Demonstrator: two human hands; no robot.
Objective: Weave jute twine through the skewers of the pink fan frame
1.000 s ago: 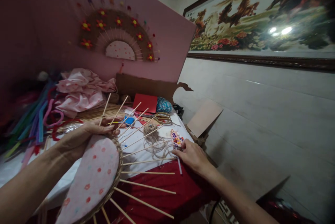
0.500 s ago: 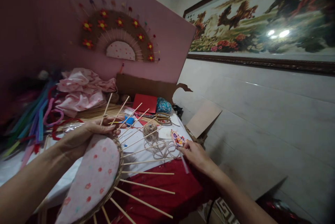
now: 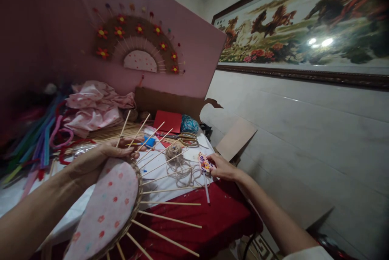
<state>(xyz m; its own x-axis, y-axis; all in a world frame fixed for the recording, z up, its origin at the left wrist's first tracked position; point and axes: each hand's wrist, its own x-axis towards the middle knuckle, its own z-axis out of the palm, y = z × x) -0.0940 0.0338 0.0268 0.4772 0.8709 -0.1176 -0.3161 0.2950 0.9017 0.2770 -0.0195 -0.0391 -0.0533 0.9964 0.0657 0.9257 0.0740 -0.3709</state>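
Note:
My left hand (image 3: pixel 97 158) grips the top edge of a half-round fan piece (image 3: pixel 106 207) covered in pink dotted cloth, with a woven rim and several wooden sticks (image 3: pixel 165 217) fanning out to the right. My right hand (image 3: pixel 223 167) rests at the table's right edge, fingers closed on a small colourful patterned object (image 3: pixel 205 163) with a thin white stem (image 3: pixel 206 191) hanging below it. A ball of jute twine (image 3: pixel 174 150) and loose twine loops (image 3: pixel 185 173) lie between the hands.
Scissors (image 3: pixel 187 138), a blue yarn ball (image 3: pixel 190 123), red card (image 3: pixel 168 120), pink cloth (image 3: pixel 94 108) and coloured pipe cleaners (image 3: pixel 36 146) crowd the table's back. A finished fan (image 3: pixel 138 43) hangs on the pink board. Red cloth (image 3: pixel 219 219) covers the near edge.
My right hand moved up and away along the table edge, carrying the colourful object with it. The left hand and fan piece stayed almost still.

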